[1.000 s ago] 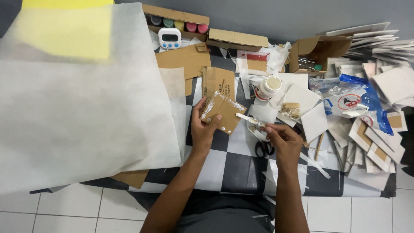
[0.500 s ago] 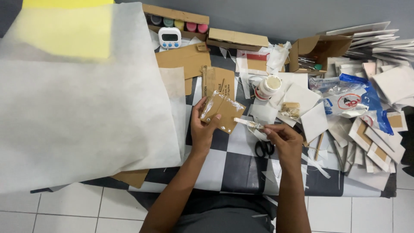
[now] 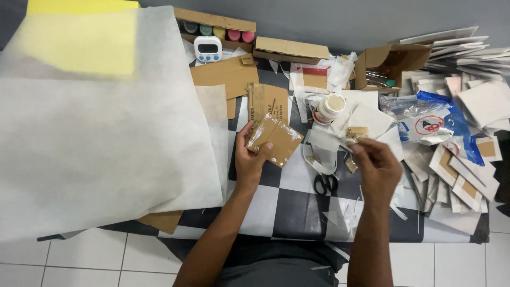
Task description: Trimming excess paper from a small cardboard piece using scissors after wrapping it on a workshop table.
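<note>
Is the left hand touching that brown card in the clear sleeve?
Touching. The head view shows the left hand pinching the brown card in its clear sleeve between thumb and fingers.

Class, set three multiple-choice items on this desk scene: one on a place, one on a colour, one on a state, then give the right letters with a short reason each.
1. Where do the scissors lie?
A. on the checked tabletop between the two hands
B. inside the open cardboard box
C. on the white sheet

2. What colour are the buttons on the small timer?
A. red
B. blue
C. green

3. What is the state of the left hand?
A. flat and empty
B. holding a brown card in clear wrap
C. gripping the scissors

Answers: 1 A, they lie on the checks between the hands. 2 B, blue buttons under its screen. 3 B, fingers close on the wrapped card.
</note>
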